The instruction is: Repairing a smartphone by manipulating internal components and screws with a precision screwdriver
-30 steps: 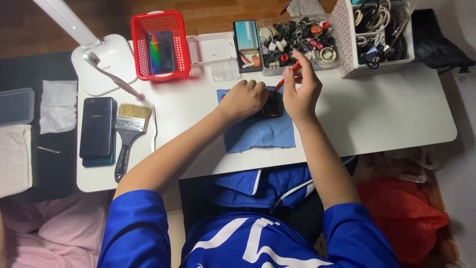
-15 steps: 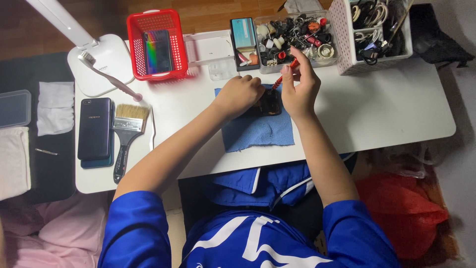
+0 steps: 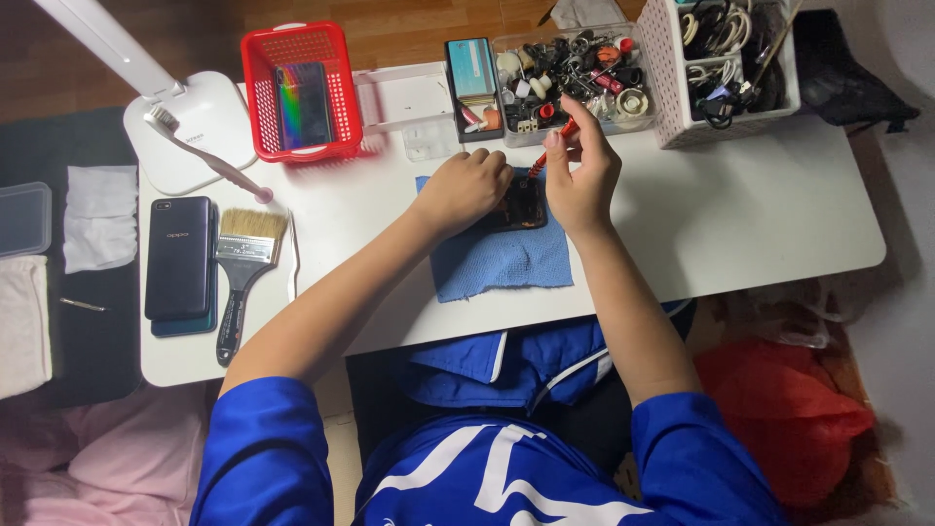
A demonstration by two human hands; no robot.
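A blue cloth (image 3: 506, 258) lies on the white table (image 3: 740, 214). A dark opened phone (image 3: 521, 206) rests on its upper part. My left hand (image 3: 463, 187) is closed over the phone's left side and presses it onto the cloth. My right hand (image 3: 582, 173) grips a red-handled screwdriver (image 3: 550, 146), whose tip points down at the phone's top edge. Both hands hide much of the phone.
A red basket (image 3: 297, 146) holding a phone, a clear tray of small parts (image 3: 575, 73) and a white basket of cables (image 3: 726, 58) line the far edge. A paintbrush (image 3: 243, 268), stacked phones (image 3: 180, 258), a toothbrush (image 3: 209, 156) and a lamp base (image 3: 190, 127) sit left.
My hands stay on the phone and screwdriver. The right hand's fingers have shifted slightly on the screwdriver handle; the view has moved a little.
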